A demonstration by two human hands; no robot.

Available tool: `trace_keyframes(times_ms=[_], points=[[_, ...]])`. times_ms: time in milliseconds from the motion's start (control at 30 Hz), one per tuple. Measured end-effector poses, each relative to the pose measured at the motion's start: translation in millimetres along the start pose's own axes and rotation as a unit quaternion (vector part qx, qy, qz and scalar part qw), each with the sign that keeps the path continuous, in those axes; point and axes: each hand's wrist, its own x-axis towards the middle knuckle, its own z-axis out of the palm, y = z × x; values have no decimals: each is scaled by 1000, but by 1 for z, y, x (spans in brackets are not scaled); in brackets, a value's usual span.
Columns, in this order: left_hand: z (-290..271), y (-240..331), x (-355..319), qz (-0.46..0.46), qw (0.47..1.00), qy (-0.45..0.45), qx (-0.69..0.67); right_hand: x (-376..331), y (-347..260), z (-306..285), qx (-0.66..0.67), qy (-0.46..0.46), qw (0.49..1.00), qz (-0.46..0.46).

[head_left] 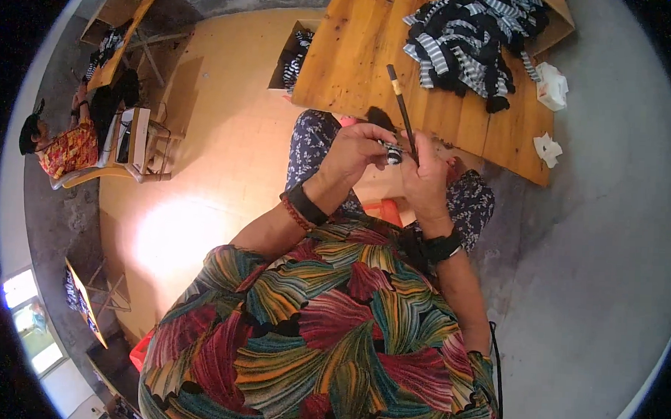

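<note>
My left hand (346, 152) is closed, its thumb and finger pinching a small black-and-white striped fabric piece (393, 157) above my lap. Close beside it, my right hand (426, 184) grips a slim dark stick (401, 99) with a pale tan band near its upper end. The stick points up and slightly left, over the table edge. Its lower end is hidden by my right fingers, and I cannot tell whether it touches the fabric. A dark fuzzy piece (381, 118) lies at the table edge just beyond my hands.
The wooden table (356, 55) ahead carries a heap of black and striped fabric pieces (467, 44). At its right edge are a white tissue pack (552, 87) and a crumpled tissue (547, 150). A box (287, 56) of striped pieces stands left. A seated person (75, 145) works far left.
</note>
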Motion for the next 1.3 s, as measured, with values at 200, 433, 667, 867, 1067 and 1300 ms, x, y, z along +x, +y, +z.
trace_keyframes(times_ms=[200, 433, 667, 867, 1067, 1300], points=[[-11, -14, -7, -131, 978, -121, -105, -1, 19, 0, 75, 20, 997, 14], [3, -25, -18, -51, 996, 4, 73, -6, 11, -6, 398, -43, 891, 213], [-8, -23, -12, -117, 991, -62, -32, -2, 16, -9, 303, -56, 931, 193], [-1, -32, -6, -110, 992, -40, -51, -4, 21, -7, -2, 16, 1000, -11], [0, -38, -2, -83, 990, 7, -112, -4, 28, -6, -13, 43, 999, -27], [-2, -34, 1, -108, 967, -10, -229, -3, 16, -15, 350, -34, 909, 223]])
